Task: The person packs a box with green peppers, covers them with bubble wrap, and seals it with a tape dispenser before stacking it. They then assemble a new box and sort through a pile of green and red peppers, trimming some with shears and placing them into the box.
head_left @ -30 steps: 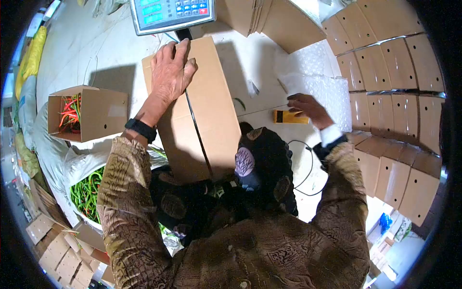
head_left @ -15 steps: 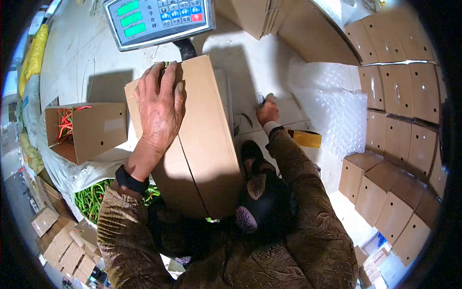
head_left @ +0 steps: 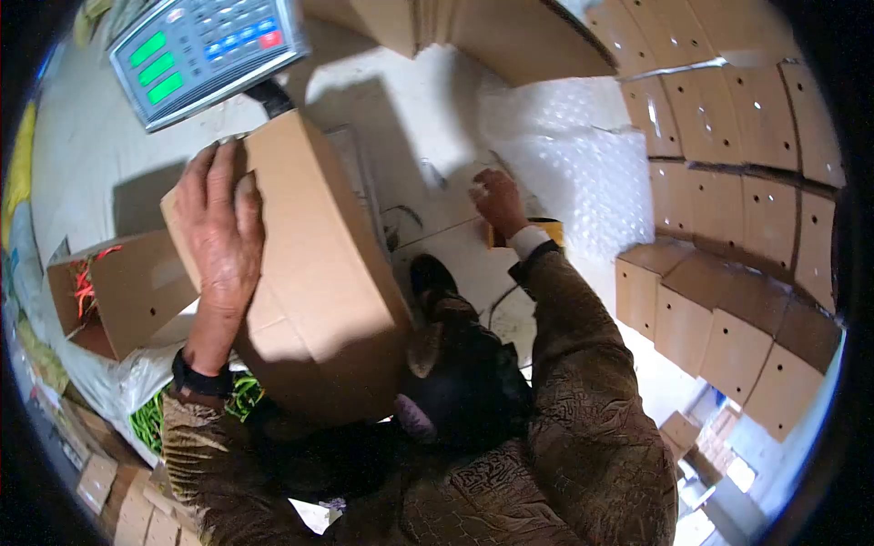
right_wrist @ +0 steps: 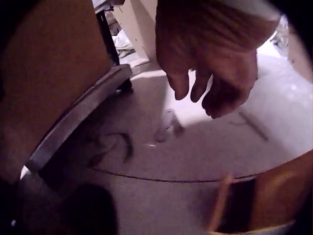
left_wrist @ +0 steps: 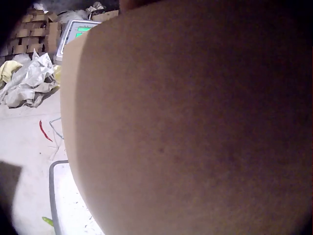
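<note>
Nearest, at the bottom of the frame, are two brown patterned sleeves (head_left: 583, 391) and dark-clad legs. Just beyond them a long closed carton (head_left: 300, 255) fills the left of centre, its near end by the legs, its far end by the post of the electronic scale. It overlaps the scale's platform (left_wrist: 73, 200); how much of its weight that bears, I cannot tell.

The left hand (head_left: 218, 241) lies along the carton's upper left side, fingers extended to its far edge, probably to steady it. The right hand (head_left: 499, 202) is above the floor near the centre, fingers bent loosely downward, with nothing visible in them. Beneath its wrist is a yellow hollow thing (right_wrist: 283, 191), within easy reach; a dark curved scrap (head_left: 405, 217) lies nearer the platform.

At the lower left, green chillies (head_left: 146, 423) show in a white sack. Above it an open carton (head_left: 146, 296) faces the left edge, red chillies (head_left: 84, 287) in its mouth.

Farther off, the scale's display (head_left: 205, 55) is lit at the upper left, angled so that it can be read from here. Bubble wrap (head_left: 592, 182) spreads right of centre, below upright cardboard sheets (head_left: 528, 36). Along the right, stacked cartons (head_left: 728, 209) stand in rows, presumably to save floor.
</note>
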`<state>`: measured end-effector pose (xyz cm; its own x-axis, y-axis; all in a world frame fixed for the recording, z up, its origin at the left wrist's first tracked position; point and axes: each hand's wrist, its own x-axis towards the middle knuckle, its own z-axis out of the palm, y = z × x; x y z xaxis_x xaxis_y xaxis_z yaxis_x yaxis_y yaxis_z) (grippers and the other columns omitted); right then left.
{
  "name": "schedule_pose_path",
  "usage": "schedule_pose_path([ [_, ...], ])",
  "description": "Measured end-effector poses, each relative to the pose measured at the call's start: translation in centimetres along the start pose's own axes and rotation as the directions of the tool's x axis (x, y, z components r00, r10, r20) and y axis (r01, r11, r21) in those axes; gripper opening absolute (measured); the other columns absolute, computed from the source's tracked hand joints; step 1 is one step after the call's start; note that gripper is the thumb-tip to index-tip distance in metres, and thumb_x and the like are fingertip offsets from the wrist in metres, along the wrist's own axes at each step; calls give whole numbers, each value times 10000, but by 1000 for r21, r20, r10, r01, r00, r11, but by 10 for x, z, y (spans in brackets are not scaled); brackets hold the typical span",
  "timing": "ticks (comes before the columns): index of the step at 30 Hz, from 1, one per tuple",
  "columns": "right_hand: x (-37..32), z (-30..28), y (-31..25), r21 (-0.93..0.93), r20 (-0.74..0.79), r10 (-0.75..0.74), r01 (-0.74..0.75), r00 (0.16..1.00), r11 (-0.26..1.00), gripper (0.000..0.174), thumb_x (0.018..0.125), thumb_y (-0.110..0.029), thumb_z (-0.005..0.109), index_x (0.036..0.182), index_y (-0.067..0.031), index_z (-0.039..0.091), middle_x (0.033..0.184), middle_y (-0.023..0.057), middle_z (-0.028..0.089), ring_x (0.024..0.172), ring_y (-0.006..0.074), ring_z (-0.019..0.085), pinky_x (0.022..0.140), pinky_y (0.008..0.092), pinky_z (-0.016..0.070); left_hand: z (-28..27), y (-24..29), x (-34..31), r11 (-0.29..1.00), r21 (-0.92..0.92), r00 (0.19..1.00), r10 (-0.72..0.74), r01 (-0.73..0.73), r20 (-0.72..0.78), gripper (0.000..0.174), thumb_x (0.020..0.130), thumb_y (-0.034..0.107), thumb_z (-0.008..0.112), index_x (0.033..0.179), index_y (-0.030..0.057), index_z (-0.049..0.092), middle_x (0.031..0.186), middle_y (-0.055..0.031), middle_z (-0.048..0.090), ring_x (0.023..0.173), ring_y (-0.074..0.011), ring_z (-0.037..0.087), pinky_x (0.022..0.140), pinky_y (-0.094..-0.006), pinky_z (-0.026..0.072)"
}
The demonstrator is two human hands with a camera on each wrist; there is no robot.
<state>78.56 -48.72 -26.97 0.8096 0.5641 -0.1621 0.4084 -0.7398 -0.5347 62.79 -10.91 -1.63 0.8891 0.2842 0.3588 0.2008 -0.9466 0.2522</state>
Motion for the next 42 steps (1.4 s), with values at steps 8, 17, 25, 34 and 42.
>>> schedule_pose_path([
  [8, -14, -118, 67, -53, -559, 482, -609, 675, 791, 737, 680, -261, 795, 1305, -34, 476, 1340, 257, 452, 1227, 453, 443, 1027, 482, 400, -3, 5, 2, 1000, 17, 999, -10, 10, 31, 388, 980, 208, 479, 1324, 37, 537, 1304, -172, 542, 1209, -332, 484, 1046, -423, 333],
  [17, -92, -117, 63, -312, -295, -12, -84, 955, 946, 760, 654, -353, 833, 1281, -59, 520, 1297, 194, 519, 1192, 396, 478, 961, 514, 410, 1, 2, 1, 996, 89, 995, 17, -25, 100, 418, 1007, 255, 412, 1335, 22, 524, 1329, -184, 530, 1232, -341, 482, 1062, -431, 330],
  [25, -69, -80, -2, -519, 525, 327, -9, 785, 855, 729, 744, -372, 733, 1342, -78, 436, 1226, 232, 555, 1176, 397, 516, 1004, 536, 374, -5, 0, -1, 1000, 9, 998, 0, 0, 66, 441, 968, 209, 519, 1379, 54, 483, 1393, -171, 482, 1270, -345, 431, 1079, -427, 314],
  [34, -61, -207, -207, 777, 139, -95, -49, 986, 627, 629, 756, -166, 814, 1264, -36, 468, 1138, 80, 602, 1061, 154, 568, 923, 323, 480, -93, 30, -12, 771, -611, 983, -160, 178, 84, 482, 955, 299, 593, 1302, -28, 521, 1175, -179, 625, 1109, -276, 577, 1000, -365, 412],
  [42, -66, -223, -326, 620, -13, -443, 355, 896, 700, 620, 699, -190, 831, 1198, -41, 493, 1039, 133, 635, 967, 220, 629, 849, 360, 505, -188, 66, -44, 179, -763, 783, -199, 621, 590, 681, 961, 593, 421, 1335, 27, 476, 1110, -108, 608, 998, -180, 580, 827, -335, 473],
])
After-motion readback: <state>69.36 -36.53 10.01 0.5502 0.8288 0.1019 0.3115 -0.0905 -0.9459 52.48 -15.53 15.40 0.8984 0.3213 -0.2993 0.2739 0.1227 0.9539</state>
